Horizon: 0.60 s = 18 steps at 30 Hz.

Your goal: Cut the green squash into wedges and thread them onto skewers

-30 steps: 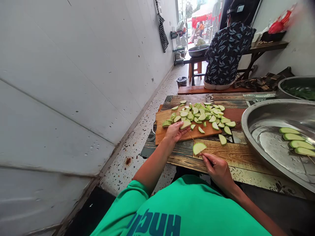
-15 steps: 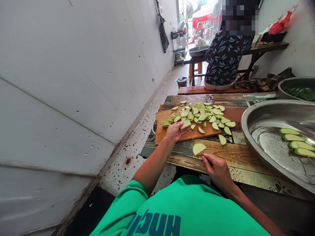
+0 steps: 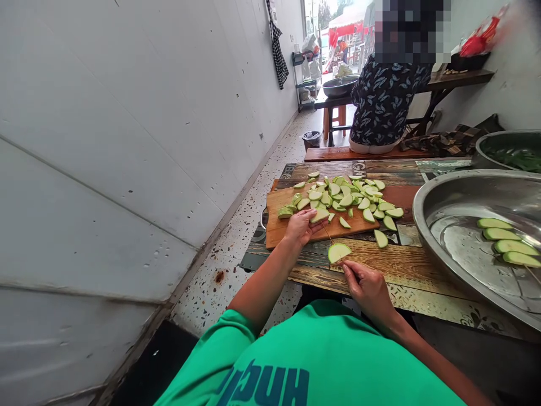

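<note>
1. Skewer lies between the two hands, above the near edge of the table; its long axis slants from the right hand up and leftward to the left hand, the far end pointing away from the person.
2. Right hand pinches the near end between thumb and bent fingers.
3. Left hand grasps a pale slice at the skewer's far end, palm upward, over the front of the cutting board; whether the tip has entered it, I cannot tell.
4. Threaded slice sits on the skewer just beside the right fingertips, its curved green rim facing up and left.
5. Loose slices lie heaped on the board, pointing every way, some spilling off its right side.
6. Four slices rest in the metal basin, side by side, long axes running roughly left to right.
</note>
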Each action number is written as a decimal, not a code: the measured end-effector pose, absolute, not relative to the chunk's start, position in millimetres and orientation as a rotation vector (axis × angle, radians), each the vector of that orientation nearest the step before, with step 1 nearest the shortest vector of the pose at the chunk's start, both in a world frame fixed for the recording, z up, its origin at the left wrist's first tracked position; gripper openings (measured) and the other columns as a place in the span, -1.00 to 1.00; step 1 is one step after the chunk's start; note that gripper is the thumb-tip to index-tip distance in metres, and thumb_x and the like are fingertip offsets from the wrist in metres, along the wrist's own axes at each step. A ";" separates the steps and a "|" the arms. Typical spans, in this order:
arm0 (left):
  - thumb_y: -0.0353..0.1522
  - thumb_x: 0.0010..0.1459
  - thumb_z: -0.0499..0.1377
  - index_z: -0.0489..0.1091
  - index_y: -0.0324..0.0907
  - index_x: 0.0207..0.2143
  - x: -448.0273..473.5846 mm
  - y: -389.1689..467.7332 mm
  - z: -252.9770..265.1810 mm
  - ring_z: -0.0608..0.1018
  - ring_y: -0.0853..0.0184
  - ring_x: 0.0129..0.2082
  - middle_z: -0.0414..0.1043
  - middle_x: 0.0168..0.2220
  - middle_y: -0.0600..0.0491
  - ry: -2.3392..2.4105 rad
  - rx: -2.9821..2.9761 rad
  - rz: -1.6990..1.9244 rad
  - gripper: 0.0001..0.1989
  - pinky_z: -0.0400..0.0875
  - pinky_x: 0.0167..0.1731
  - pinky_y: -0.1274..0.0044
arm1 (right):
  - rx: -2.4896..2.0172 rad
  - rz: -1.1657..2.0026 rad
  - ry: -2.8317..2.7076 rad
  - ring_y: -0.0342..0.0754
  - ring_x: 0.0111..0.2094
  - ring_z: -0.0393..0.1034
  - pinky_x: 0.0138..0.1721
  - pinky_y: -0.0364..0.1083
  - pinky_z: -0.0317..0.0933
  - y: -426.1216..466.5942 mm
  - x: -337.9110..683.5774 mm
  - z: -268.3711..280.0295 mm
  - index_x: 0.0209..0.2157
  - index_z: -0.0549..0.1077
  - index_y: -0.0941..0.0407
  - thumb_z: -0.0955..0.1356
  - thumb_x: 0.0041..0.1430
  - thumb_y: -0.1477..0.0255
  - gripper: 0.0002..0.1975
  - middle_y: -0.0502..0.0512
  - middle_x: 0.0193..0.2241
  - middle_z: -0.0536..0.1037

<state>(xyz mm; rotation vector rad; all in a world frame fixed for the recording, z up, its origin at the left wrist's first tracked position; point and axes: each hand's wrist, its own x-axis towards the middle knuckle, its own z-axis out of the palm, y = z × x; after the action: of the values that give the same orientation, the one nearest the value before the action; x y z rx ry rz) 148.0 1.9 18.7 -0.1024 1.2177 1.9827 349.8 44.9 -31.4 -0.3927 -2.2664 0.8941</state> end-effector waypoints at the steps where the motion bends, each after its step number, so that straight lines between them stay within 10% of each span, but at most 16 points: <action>1: -0.55 0.04 0.24 0.36 -0.28 -0.38 148.0 2.7 17.9 0.63 0.23 -0.28 0.53 -0.42 -0.01 1.219 -0.108 1.979 -0.90 0.47 -0.05 0.19 | -0.396 0.895 -2.267 -0.02 -0.42 0.56 -0.42 -0.15 0.35 44.5 349.1 -31.4 -0.33 0.56 0.16 0.23 0.25 0.41 -0.73 0.15 -0.39 0.64; 18: -0.37 0.17 0.22 0.38 -0.28 -0.33 155.8 22.3 18.8 0.63 0.23 -0.35 0.52 -0.45 -0.04 1.127 -0.244 2.060 -0.88 0.53 -0.17 0.29 | -0.429 1.036 -2.222 -0.05 -0.39 0.54 -0.39 -0.17 0.35 39.2 343.0 -30.7 -0.29 0.54 0.17 0.25 0.24 0.42 -0.76 0.13 -0.39 0.64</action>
<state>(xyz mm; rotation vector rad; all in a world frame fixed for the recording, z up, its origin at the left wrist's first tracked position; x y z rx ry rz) 155.8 22.3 18.8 -0.2442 1.1274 2.0601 343.0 39.2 -30.7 -0.4294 -2.2220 1.0363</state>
